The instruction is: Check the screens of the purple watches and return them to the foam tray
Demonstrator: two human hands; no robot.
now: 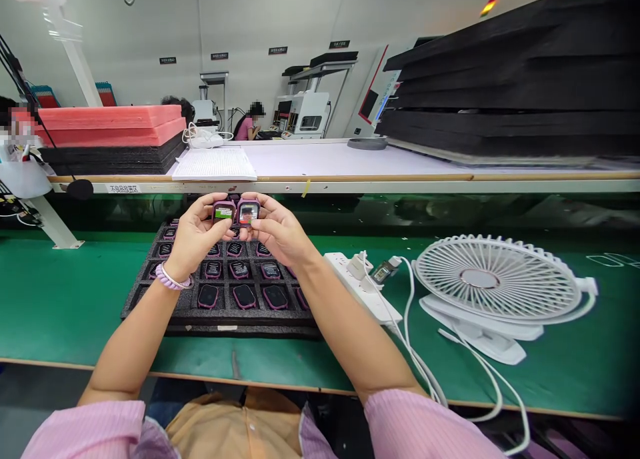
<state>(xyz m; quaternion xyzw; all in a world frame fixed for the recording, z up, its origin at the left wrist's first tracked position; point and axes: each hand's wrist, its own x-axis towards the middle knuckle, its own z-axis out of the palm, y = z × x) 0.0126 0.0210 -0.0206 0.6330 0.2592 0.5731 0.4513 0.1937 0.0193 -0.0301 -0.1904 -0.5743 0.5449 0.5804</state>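
Note:
My left hand (197,231) is closed on a smartwatch (223,212) with a purple case and a lit screen showing green and white. Right beside it, my right hand (277,227) grips a second purple smartwatch (249,213), its screen lit too. Both are held up side by side, screens toward me, thumbs at their lower edges. Beneath the hands lies a black foam tray (195,322) with rows of square pockets. Several more purple watches, such as a dark-screened watch (245,296), sit in those pockets; some show text. My forearms hide parts of the tray's sides.
Right of the tray lie a white power strip (345,272) with plugs and cables and a white fan (480,279). A shelf (310,159) above the green bench (45,292) carries pink foam (110,122), papers (215,164) and stacked black foam (515,92). A person (246,127) sits beyond.

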